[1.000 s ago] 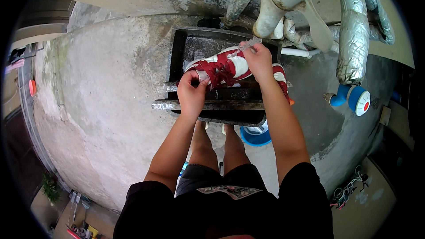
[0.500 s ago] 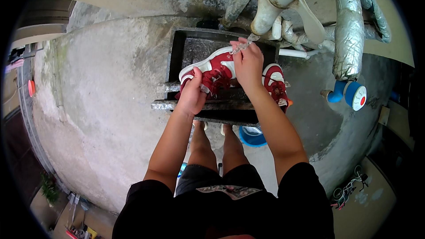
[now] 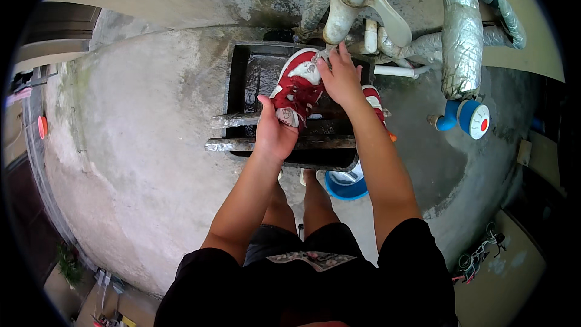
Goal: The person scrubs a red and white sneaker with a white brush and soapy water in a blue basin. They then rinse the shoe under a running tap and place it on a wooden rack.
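A red and white sneaker (image 3: 301,90) is tilted over a black rectangular basin (image 3: 232,91), its toe pointing up toward the tap. My left hand (image 3: 276,134) grips its heel end, thumb along the side. Beside the toe is my right hand (image 3: 343,79), fingers stretched out and thumb apart, touching or nearly touching the shoe. Water runs from the white tap (image 3: 344,9) onto the toe and these fingertips. Partly behind my right forearm, a second red and white sneaker (image 3: 374,98) lies at the basin's right edge.
Two bars (image 3: 225,145) cross the basin's near part. A blue bucket (image 3: 346,192) stands on the concrete floor by my feet. Foil-wrapped pipes (image 3: 461,42) and a blue pipe fitting with a round white face (image 3: 478,121) rise on the right.
The sneaker has turned from lying more sideways to pointing its toe up toward the tap. My left hand has moved right with the heel; my right hand's fingers have spread.
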Demonstrator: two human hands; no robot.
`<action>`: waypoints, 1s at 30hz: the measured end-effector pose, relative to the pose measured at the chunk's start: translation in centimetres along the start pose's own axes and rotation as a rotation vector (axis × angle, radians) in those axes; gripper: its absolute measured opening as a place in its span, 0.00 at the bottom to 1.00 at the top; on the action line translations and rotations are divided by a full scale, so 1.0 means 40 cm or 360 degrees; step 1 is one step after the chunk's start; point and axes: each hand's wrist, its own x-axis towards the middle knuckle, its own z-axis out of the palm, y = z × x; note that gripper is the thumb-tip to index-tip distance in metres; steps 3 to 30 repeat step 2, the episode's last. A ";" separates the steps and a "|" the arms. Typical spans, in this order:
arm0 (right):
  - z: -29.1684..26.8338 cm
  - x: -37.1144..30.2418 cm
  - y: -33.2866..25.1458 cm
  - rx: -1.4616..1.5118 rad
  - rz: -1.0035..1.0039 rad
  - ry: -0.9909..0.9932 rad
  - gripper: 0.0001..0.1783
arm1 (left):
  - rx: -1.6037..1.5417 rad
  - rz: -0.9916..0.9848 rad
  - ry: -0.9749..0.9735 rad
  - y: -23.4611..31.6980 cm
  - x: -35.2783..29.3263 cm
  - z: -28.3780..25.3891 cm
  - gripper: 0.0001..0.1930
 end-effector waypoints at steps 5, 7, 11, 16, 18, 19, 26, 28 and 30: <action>-0.091 -0.032 0.029 0.0003 -0.0090 -0.0249 0.39 | -0.0221 -0.0023 -0.0044 -0.008 0.000 -0.011 0.34; -0.091 -0.032 0.029 0.0003 -0.0090 -0.0249 0.39 | -0.0221 -0.0023 -0.0044 -0.008 0.000 -0.011 0.34; -0.091 -0.032 0.029 0.0003 -0.0090 -0.0249 0.39 | -0.0221 -0.0023 -0.0044 -0.008 0.000 -0.011 0.34; -0.091 -0.032 0.029 0.0003 -0.0090 -0.0249 0.39 | -0.0221 -0.0023 -0.0044 -0.008 0.000 -0.011 0.34; -0.091 -0.032 0.029 0.0003 -0.0090 -0.0249 0.39 | -0.0221 -0.0023 -0.0044 -0.008 0.000 -0.011 0.34; -0.091 -0.032 0.029 0.0003 -0.0090 -0.0249 0.39 | -0.0221 -0.0023 -0.0044 -0.008 0.000 -0.011 0.34; -0.091 -0.032 0.029 0.0003 -0.0090 -0.0249 0.39 | -0.0221 -0.0023 -0.0044 -0.008 0.000 -0.011 0.34; -0.091 -0.032 0.029 0.0003 -0.0090 -0.0249 0.39 | -0.0221 -0.0023 -0.0044 -0.008 0.000 -0.011 0.34; -0.091 -0.032 0.029 0.0003 -0.0090 -0.0249 0.39 | -0.0221 -0.0023 -0.0044 -0.008 0.000 -0.011 0.34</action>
